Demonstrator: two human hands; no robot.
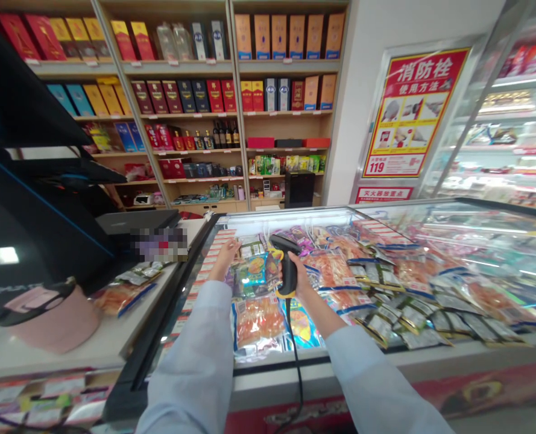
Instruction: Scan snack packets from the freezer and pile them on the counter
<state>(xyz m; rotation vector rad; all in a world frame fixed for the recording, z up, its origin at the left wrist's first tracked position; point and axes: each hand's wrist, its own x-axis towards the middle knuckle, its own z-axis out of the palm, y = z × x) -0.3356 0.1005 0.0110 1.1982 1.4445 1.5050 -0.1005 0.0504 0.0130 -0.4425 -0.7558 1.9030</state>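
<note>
Black-and-yellow barcode scanner point(288, 264) is in the right hand point(298, 278), fingers point(295, 263) clenched round its grip, head tilted toward the left. Its coiled-free black cable point(293, 355) drops down over the freezer rim.

Blue-green snack packet point(253, 271) sits between the hands, just beside the scanner head and right by the left hand point(225, 260). Left fingers point(233, 245) are extended, tips up past the packet's top-left side. Can't tell if they're gripping it or only next to it.

Below the hands: orange dried-snack packs point(258, 320) and more packets fill a chest freezer point(286, 367), with glass over its right side.

Left of the freezer, on the tabletop point(114, 343): a pink cap point(53, 319), a loose orange snack pack point(122, 298), and a black monitor point(32, 223).

Behind: wooden shelves point(286, 126) of boxed liquor and bottles. Right: red-and-yellow fire hydrant poster point(410, 113) and a lit display fridge point(498, 138).
</note>
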